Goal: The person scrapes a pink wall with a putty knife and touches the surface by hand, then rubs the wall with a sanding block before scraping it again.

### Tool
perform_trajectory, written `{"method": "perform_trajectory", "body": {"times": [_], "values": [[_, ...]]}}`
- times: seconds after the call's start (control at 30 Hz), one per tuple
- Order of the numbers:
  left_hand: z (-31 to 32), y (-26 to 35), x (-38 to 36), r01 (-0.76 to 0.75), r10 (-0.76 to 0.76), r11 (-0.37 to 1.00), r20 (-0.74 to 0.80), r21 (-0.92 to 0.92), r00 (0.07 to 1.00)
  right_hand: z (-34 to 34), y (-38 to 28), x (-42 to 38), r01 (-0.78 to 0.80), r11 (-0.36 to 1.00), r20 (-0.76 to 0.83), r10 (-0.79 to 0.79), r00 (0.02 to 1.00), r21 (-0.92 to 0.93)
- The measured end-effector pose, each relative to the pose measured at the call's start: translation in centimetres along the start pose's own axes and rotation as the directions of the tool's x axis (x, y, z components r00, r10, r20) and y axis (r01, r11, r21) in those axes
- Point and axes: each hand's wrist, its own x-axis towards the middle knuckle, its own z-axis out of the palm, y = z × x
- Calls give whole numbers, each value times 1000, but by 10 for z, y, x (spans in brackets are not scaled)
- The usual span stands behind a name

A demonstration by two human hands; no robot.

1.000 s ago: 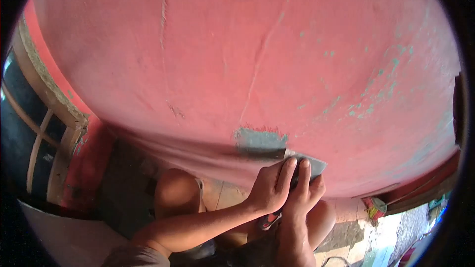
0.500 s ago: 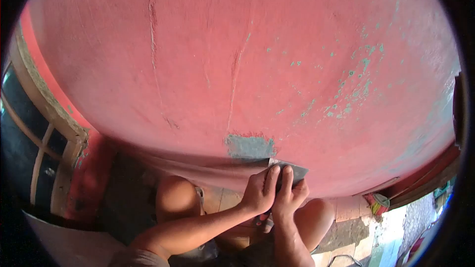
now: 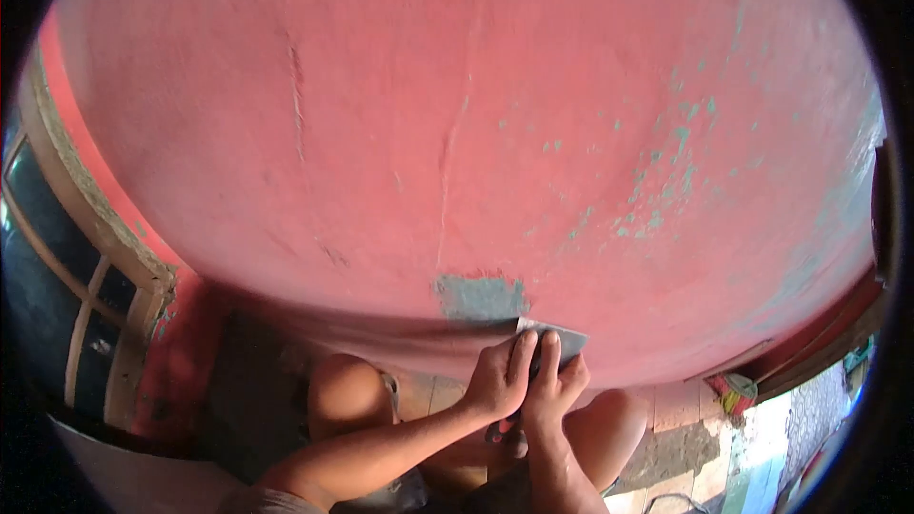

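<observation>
A flat metal scraper (image 3: 568,341) rests with its blade against the lower part of the pink wall (image 3: 381,133). My left hand (image 3: 500,376) is closed round its dark handle, fingers on the blade's near side. Beside it, my right hand (image 3: 552,390) grips the same tool, with fingers pressed on the blade. Just up and left of the blade is a grey-green patch (image 3: 481,297) where the paint is off. Cracks run down the wall above, and green specks (image 3: 666,181) show to the right.
My bent knees (image 3: 350,395) are on both sides of my arms. A framed window (image 3: 86,295) stands at the left. Tiled floor (image 3: 666,409) lies below the wall, with a colourful bristled brush or broom (image 3: 733,392) at the right.
The view has tilted slightly, so wall patch, hands and knees sit a little lower. Both hands still hold the scraper at nearly the same place by the patch.
</observation>
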Motion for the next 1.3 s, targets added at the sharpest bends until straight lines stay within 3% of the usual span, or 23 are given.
{"method": "perform_trajectory", "body": {"times": [0.07,0.13,0.23,0.33,0.37,0.4,0.43,0.57,0.67,0.7,0.77,0.87,0.93,0.97,1.07,1.2,1.3], "values": [[2,2,-2,-20,21,1000,-31,11,999,0,-6,2,-97,989,13,97,995,114],[2,5,1,-10,11,1000,-29,16,1000,-6,-6,6,-125,992,57,124,991,14],[3,-7,0,47,-48,999,6,10,999,-5,4,4,-103,995,35,103,994,11],[5,3,3,-21,22,999,-36,30,999,3,-10,7,-69,991,-15,71,997,112],[5,5,1,-23,25,998,-34,57,999,-4,-11,8,-68,998,28,68,997,0],[6,-5,0,-63,66,995,-47,73,997,-9,-5,-1,-89,996,26,89,996,-21],[4,-7,-5,-13,14,999,-19,52,1000,-9,0,-3,-96,995,25,97,995,-37],[9,5,2,-40,39,999,-48,-20,998,-2,-13,13,-29,999,22,29,999,16],[0,-5,-1,35,-38,997,38,74,999,-8,-7,0,-50,999,14,50,999,-10],[4,-5,-2,-33,33,999,-3,39,999,-9,-1,-1,-36,999,11,36,999,-35],[7,-3,-3,12,-12,1000,-20,-5,1000,-3,7,1,-23,1000,-24,23,999,5],[3,-6,8,6,-6,1000,-7,5,1000,-8,-17,12,-51,997,59,54,997,-56],[1,-7,1,33,-33,999,18,28,999,-10,-17,0,-42,993,23,45,999,-109],[-2,-10,-2,10,-14,996,44,89,999,-10,-5,-2,4,992,13,-3,1000,-125],[8,4,5,-173,174,985,-112,17,978,1,-19,17,68,995,38,-66,997,-76],[-8,11,9,7,-14,994,68,110,998,-5,-32,6,2,997,45,1,999,-83],[5,11,2,-127,130,991,-75,39,989,0,-15,11,68,992,29,-65,997,-106]]}}
